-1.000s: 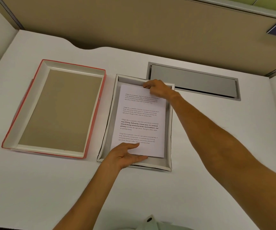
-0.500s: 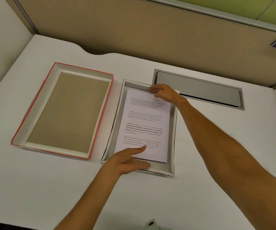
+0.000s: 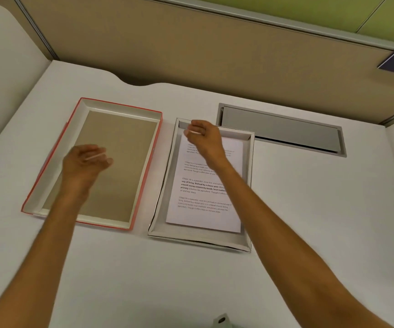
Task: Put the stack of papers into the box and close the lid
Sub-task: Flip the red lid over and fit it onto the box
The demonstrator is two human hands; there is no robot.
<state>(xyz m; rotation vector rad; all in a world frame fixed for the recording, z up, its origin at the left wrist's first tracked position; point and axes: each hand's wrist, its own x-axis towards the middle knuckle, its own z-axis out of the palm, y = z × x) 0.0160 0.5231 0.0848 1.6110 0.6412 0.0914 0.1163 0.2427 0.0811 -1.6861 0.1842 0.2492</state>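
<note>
The stack of printed papers (image 3: 203, 204) lies flat inside the shallow white box (image 3: 160, 192) at the centre of the desk. To its left the red-edged lid (image 3: 143, 185) rests upside down, its brown inner face up. My left hand (image 3: 84, 162) hovers over the lid's middle, fingers loosely apart, holding nothing. My right hand (image 3: 203, 138) is above the far end of the box, over the top of the papers, fingers spread and holding nothing. Both hands are motion-blurred.
A grey metal cable hatch (image 3: 283, 131) is set into the white desk (image 3: 309, 221) behind and right of the box. Tan partition walls (image 3: 191, 48) close off the back and left. A small grey object (image 3: 222, 321) peeks in at the bottom edge.
Both hands let go of the papers. My left hand has swung left from the box's near end to over the lid. My right hand has lifted and shifted left along the box's far end.
</note>
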